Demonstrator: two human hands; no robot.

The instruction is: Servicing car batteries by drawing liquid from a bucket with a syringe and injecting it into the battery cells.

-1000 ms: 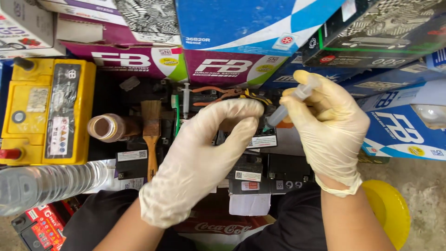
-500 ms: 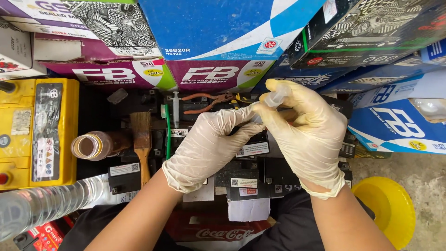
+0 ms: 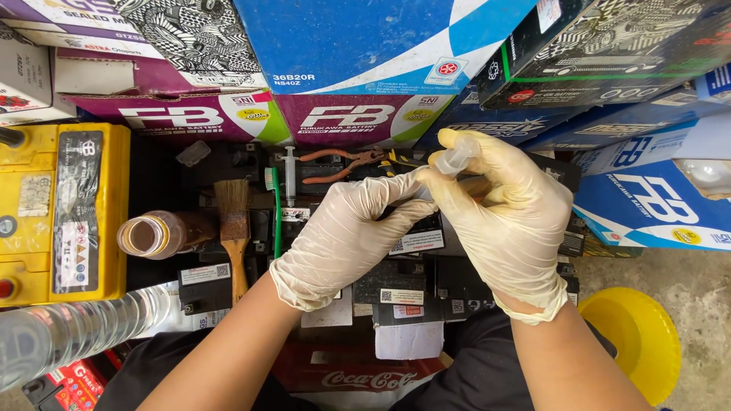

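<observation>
Where the head view looks straight down over the person's lap, both hands meet above a cluster of small black batteries (image 3: 415, 281). The right hand (image 3: 506, 221), in a pale latex glove, is closed around a clear plastic syringe (image 3: 455, 156), whose upper end sticks out above the thumb and forefinger. The left hand (image 3: 346, 232), gloved the same way, reaches across with its fingers curled and pinched together at the lower end of the syringe, touching the right hand's fingertips; what exactly it pinches is hidden between the gloves. The syringe is thus held in the air just above the black batteries, near the middle of the view.

To the left of the left hand lie a green toothbrush (image 3: 273, 209) and, just beside it, a wooden-handled paintbrush (image 3: 234, 228), both resting on the batteries. Further left an open jar with brown contents (image 3: 152, 234) lies tipped on its side, next to a yellow battery (image 3: 65, 213). A second syringe (image 3: 289, 173) and orange-handled pliers (image 3: 339, 164) lie behind the hands, below stacked cardboard boxes (image 3: 365, 53). A clear plastic bottle (image 3: 76, 331) lies at lower left, and a yellow bowl (image 3: 636, 342) sits on the concrete floor at lower right.
</observation>
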